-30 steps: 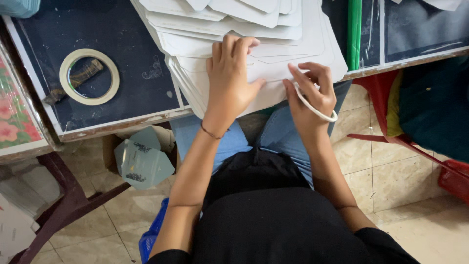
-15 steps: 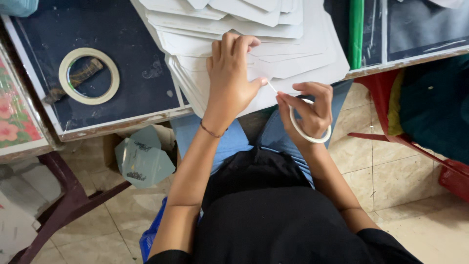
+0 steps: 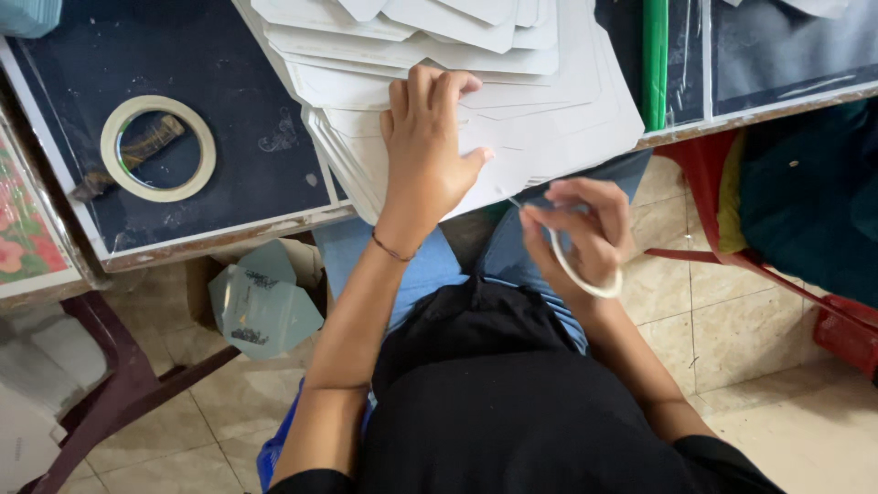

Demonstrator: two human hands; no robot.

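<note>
Left hand flat, open on fanned white card sheets, light and bendy; right hand grip closed on thin tape ring, best pinched at rim.

1. A small paper-craft workshop, likely home-based: a fanned stack of white cut card blanks covers the dark worktable at top centre.
2. A tape ring lies upper left.
3. Folded pale envelopes sit on the tiled floor, lower left.
</note>
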